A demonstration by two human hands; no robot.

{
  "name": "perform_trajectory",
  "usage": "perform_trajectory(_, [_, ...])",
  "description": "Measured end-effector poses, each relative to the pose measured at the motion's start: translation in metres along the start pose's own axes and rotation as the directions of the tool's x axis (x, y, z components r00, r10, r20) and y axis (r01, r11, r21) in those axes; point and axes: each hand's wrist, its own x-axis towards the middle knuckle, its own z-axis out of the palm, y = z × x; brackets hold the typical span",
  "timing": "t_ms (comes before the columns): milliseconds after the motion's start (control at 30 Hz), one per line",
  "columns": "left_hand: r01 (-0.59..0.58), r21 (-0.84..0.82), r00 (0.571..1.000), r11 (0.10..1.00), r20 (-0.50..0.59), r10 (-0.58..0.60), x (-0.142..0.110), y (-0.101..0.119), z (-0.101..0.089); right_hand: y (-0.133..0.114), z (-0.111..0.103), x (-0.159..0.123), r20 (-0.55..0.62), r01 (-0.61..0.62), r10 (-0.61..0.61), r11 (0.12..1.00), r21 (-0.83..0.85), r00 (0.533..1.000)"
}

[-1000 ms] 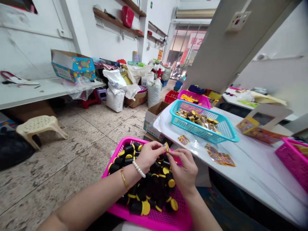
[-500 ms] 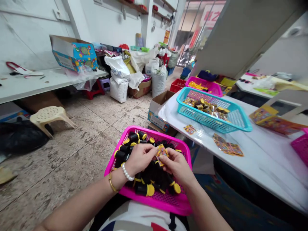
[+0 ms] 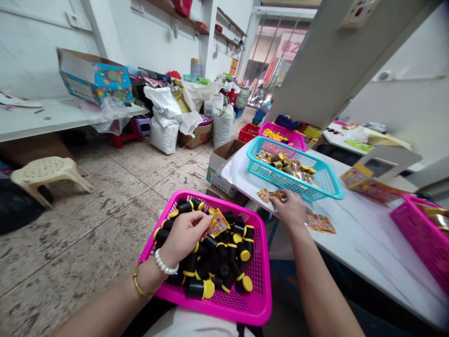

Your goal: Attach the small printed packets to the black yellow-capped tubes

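Observation:
My left hand (image 3: pixel 187 234), with a pearl bracelet and a gold bangle at its wrist, pinches a yellow-orange printed card (image 3: pixel 218 222) between thumb and fingers. Below it, a pink plastic basket (image 3: pixel 228 314) rests on my lap, holding several black cylinders with yellow caps (image 3: pixel 200 289). My right hand (image 3: pixel 291 210) reaches over the table's near edge, its fingers closed on a small printed card (image 3: pixel 275 194). That card overlaps another printed card (image 3: pixel 263 195) lying on the table. A spread of printed cards (image 3: pixel 321 223) lies to the right, partly hidden by my right wrist.
On the white table (image 3: pixel 365 238) stands a turquoise basket (image 3: pixel 329 185) of wrapped yellow-capped pieces. Another pink basket (image 3: pixel 414 229) is at the right edge. An open carton (image 3: pixel 217 169) stands beside the table. A cream stool (image 3: pixel 49 171) is on the floor at left.
My right hand has moved away from the left, going right to the cards on the table. My left hand keeps a card over the basket. The whole view has shifted somewhat.

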Motion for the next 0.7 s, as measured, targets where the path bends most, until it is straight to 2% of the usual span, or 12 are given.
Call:
perform_trajectory(100, [-0.015,0.061,1.000,0.998,-0.014,0.016,-0.004,-0.001,0.000,-0.020,0.004,-0.024,-0.139,0.077,-0.073,0.997,0.025,0.988])
perform_trajectory(133, [-0.026,0.085,1.000,0.996,-0.011,0.027,-0.006,-0.001,0.001,-0.032,0.003,-0.037,-0.119,0.080,-0.069,0.992,0.096,0.990])
perform_trajectory(167, [-0.041,0.111,0.999,0.993,-0.004,0.041,-0.006,-0.002,0.001,-0.046,0.003,-0.052,-0.033,0.057,-0.051,0.978,0.201,0.998])
perform_trajectory(200, [-0.057,0.134,0.998,0.989,0.010,0.056,-0.007,-0.002,0.002,-0.061,0.002,-0.068,0.129,-0.008,-0.036,0.945,0.326,0.991])
perform_trajectory(233, [-0.072,0.150,0.997,0.986,0.025,0.069,-0.008,-0.003,0.004,-0.075,0.002,-0.082,0.333,-0.103,-0.052,0.896,0.432,0.941])
perform_trajectory(267, [-0.083,0.156,0.996,0.984,0.040,0.078,-0.008,-0.003,0.005,-0.089,0.003,-0.096,0.513,-0.205,-0.093,0.845,0.494,0.853])
perform_trajectory(300, [-0.086,0.146,0.996,0.986,0.046,0.080,-0.009,-0.004,0.007,-0.100,0.005,-0.108,0.635,-0.287,-0.138,0.805,0.519,0.760])
perform_trajectory(333, [-0.081,0.121,0.996,0.989,0.035,0.078,-0.010,-0.004,0.008,-0.109,0.007,-0.117,0.692,-0.333,-0.164,0.784,0.524,0.703])
perform_trajectory(367, [-0.074,0.082,0.997,0.994,0.004,0.073,-0.011,-0.003,0.009,-0.116,0.010,-0.125,0.697,-0.346,-0.163,0.776,0.527,0.698])
perform_trajectory(500, [-0.042,-0.111,0.985,0.993,-0.170,0.023,-0.026,0.001,0.006,-0.121,0.018,-0.140,0.525,-0.278,-0.058,0.796,0.537,0.849])
perform_trajectory(567, [-0.036,-0.141,0.982,0.989,-0.189,0.009,-0.036,0.004,0.004,-0.120,0.020,-0.144,0.474,-0.252,-0.039,0.807,0.534,0.879])
perform_trajectory(700, [-0.016,-0.124,0.988,0.992,-0.153,-0.003,-0.052,0.005,0.005,-0.124,0.019,-0.152,0.379,-0.188,-0.043,0.813,0.551,0.924])
